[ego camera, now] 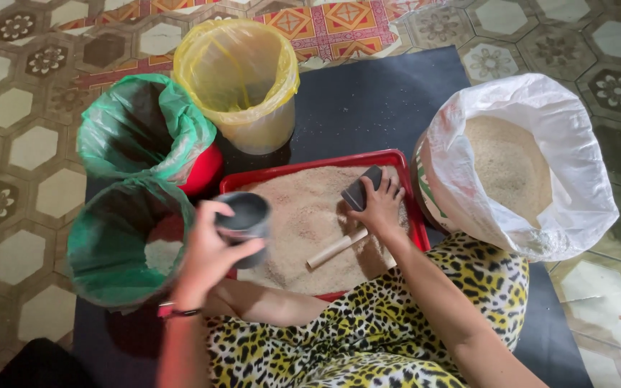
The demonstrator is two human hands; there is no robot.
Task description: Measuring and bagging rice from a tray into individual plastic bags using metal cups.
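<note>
My left hand (206,253) grips a small dark grey cup (244,216) and holds it above the left edge of a red tray (310,162) filled with pale grain. My right hand (380,207) rests on the grain in the tray and holds a dark scoop head (360,191) whose light wooden handle (336,248) lies across the grain. Beside the cup stands a green-lined bucket (120,248) with a little grain at its bottom.
A second green-lined red bucket (145,129) and a yellow-lined bucket (242,79) stand behind the tray. A large white sack (519,162) of grain stands open at the right. Everything sits on a dark mat (368,100) over patterned floor tiles.
</note>
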